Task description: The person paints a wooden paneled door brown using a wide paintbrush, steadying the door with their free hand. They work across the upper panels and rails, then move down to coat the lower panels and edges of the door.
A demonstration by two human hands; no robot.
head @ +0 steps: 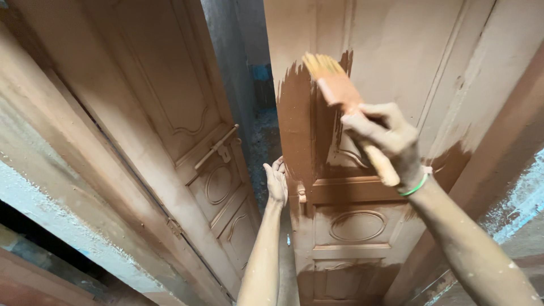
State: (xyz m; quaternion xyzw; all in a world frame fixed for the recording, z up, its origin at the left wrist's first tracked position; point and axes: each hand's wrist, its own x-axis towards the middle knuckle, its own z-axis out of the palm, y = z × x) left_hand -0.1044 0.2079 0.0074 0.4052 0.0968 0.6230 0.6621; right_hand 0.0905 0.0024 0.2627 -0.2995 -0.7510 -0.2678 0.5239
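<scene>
Against the upper panel of the right door leaf [391,62], a flat paintbrush [340,96] is held by the right hand [388,141], whose fingers are clamped round the pale wooden handle. The straw-coloured bristles are pressed to the wood at the ragged top edge of a dark, wet brown patch, while the broad ferrule is coated in the same reddish paint. A green band [416,187] is worn at the right wrist, and the hand and forearm are flecked with paint.

The left hand [276,180] is laid on the inner edge of the same leaf, fingers curled over that edge and gripping it, just above a small metal fitting. The leaf is made of moulded wood with raised rectangular frames and an oval relief [357,225]; its lower panels and left stile are covered in darker fresh paint, its upper part in a paler, chalky coat.

The left door leaf [187,113] is seen swung open, with matching carved panels and a long sliding bolt [215,148]. Rough, patchy plaster is shown on the wall [56,198] beside it.
</scene>
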